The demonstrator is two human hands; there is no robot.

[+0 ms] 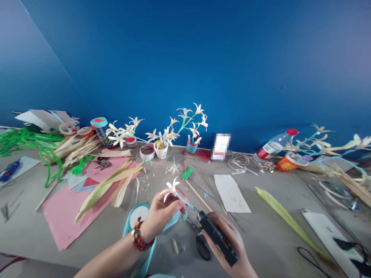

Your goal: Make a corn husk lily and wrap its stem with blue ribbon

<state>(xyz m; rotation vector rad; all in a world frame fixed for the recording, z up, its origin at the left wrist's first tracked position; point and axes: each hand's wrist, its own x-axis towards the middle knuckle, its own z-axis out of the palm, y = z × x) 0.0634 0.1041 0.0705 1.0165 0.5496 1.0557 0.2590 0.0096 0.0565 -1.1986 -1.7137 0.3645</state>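
Note:
My left hand [166, 212] is closed around a pale flower [171, 188] with white petals, its light blue stem [184, 200] slanting down to the right. In my right hand [228, 241] is a black handheld tool [216, 235], whose metal tip is at or very near the stem's lower end; contact is unclear. Beside my left wrist lies a roll of light blue tape [139, 216] with a white core. Black-handled scissors [203, 247] rest on the table under my hands.
Finished-looking flowers stand in small cups [161, 150] along the blue wall. Pink paper [68, 216] and husks [107, 187] lie left. A white paper [232, 193], a green husk [290, 220], a bottle [272, 146] and a power strip [333, 239] are right.

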